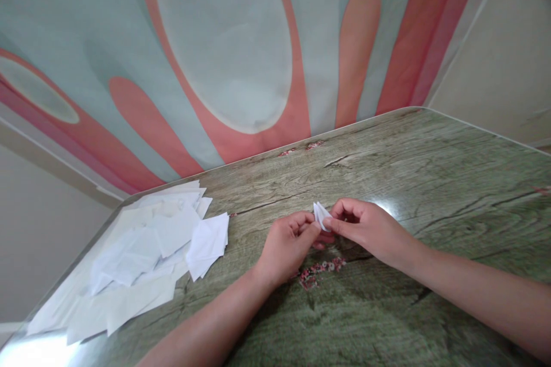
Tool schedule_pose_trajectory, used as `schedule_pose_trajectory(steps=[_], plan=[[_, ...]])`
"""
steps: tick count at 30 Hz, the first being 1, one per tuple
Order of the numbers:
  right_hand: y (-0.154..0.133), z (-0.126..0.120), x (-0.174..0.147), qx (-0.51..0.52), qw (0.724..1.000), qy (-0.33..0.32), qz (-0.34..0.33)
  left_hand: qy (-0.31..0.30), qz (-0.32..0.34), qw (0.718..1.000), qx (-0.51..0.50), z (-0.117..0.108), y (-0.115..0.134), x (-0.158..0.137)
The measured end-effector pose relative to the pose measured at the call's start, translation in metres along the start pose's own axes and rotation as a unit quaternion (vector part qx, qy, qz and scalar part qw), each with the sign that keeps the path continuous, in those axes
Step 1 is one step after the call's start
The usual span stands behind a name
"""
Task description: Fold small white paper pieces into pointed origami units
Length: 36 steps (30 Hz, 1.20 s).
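A small piece of folded white paper [321, 215], with pointed tips standing up, is held between my two hands just above the table. My left hand [289, 243] pinches its left side between thumb and fingers. From the right, my right hand [365, 226] grips the other side with thumb and curled fingers. The lower part of the folded paper is hidden behind my fingers. Left of my hands lies a small stack of white paper squares [209, 243], slightly fanned.
A spread-out heap of white paper sheets [142, 255] covers the left end of the wood-patterned table [408, 166]. Printed pink flowers [321, 269] mark the tabletop. Behind the far edge hangs a grey and coral patterned cloth [228, 40].
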State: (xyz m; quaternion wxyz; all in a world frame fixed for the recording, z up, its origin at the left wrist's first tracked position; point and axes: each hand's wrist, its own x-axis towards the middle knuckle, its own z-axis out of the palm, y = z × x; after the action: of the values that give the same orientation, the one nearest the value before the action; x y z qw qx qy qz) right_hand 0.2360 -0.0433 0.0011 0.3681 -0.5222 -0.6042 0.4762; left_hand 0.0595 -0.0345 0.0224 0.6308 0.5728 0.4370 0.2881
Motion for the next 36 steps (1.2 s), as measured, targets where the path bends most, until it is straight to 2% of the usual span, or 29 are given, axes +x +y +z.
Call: schedule_pose_trajectory(steps=[2, 7, 11, 14, 20, 23, 28, 31, 34, 36], plan=[[-0.001, 0.0, -0.001, -0.012, 1.0, 0.011, -0.006, -0.015, 0.0, 1.0, 0.008, 0.0, 0.001, -0.001], [0.005, 0.003, 0.0, 0.013, 0.999, 0.006, -0.046, 0.01, 0.007, 0.999, 0.036, 0.0, 0.002, 0.0], [0.007, 0.003, 0.003, 0.095, 0.995, -0.031, -0.008, 0.0, 0.012, 0.999, 0.047, -0.005, 0.007, 0.001], [0.006, 0.002, 0.003, 0.118, 0.992, -0.051, 0.006, -0.016, 0.024, 0.996, 0.087, -0.008, 0.007, 0.001], [0.005, 0.001, 0.0, 0.101, 0.994, -0.041, -0.003, -0.03, 0.028, 0.994, 0.103, -0.001, 0.0, 0.001], [0.005, 0.001, 0.0, 0.095, 0.995, -0.041, -0.008, -0.028, 0.035, 0.988, 0.145, 0.002, 0.001, -0.001], [0.0, 0.0, -0.001, 0.08, 0.996, -0.04, -0.002, -0.087, 0.016, 0.97, 0.228, -0.002, 0.003, -0.006], [-0.003, -0.001, -0.001, 0.054, 0.999, -0.006, 0.001, -0.066, 0.016, 0.976, 0.205, -0.003, -0.001, -0.005], [-0.004, -0.001, -0.001, 0.064, 0.997, 0.038, 0.001, -0.042, -0.001, 0.993, 0.109, -0.001, -0.004, -0.001], [-0.002, 0.0, 0.0, 0.075, 0.996, 0.038, 0.006, -0.022, -0.007, 0.998, 0.05, -0.001, -0.004, 0.002]])
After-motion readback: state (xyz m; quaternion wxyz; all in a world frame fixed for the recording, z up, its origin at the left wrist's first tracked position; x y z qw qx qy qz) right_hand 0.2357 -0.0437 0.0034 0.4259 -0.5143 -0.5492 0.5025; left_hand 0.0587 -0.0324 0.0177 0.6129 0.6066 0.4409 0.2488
